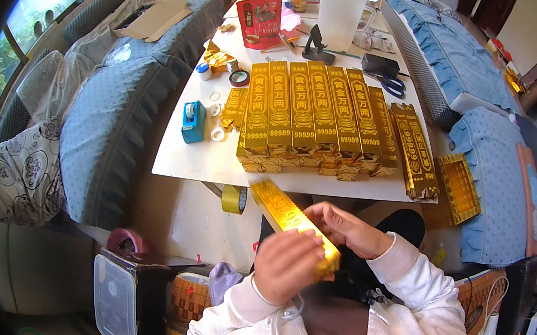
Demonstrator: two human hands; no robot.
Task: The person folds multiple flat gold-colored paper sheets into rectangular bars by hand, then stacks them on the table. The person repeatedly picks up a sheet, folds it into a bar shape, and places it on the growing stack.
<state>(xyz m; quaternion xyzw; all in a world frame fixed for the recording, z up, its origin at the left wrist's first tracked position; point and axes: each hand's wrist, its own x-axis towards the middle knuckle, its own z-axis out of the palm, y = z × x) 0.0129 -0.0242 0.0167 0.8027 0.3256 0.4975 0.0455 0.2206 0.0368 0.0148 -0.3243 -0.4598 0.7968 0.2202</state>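
Observation:
A long gold foil-paper box [284, 211] is tilted above my lap, in front of the table edge. My left hand [288, 261] lies over its near end, fingers wrapped across the top. Against the box's right side is my right hand [345, 228], fingers curled; whether they grip it is hard to tell. Beyond, on the white table, a stack of matching gold paper boxes [312, 111] stands in several columns. Flat gold paper sheets [413, 148] lie in a pile to the right of the stack.
Left of the stack are a blue tape dispenser [194, 121] and black tape roll [239, 77]. Scissors [392, 85] and a black phone stand [317, 49] lie behind. A yellow tape roll [234, 199] hangs at the table's front edge. Blue-covered sofas [105, 128] flank the table.

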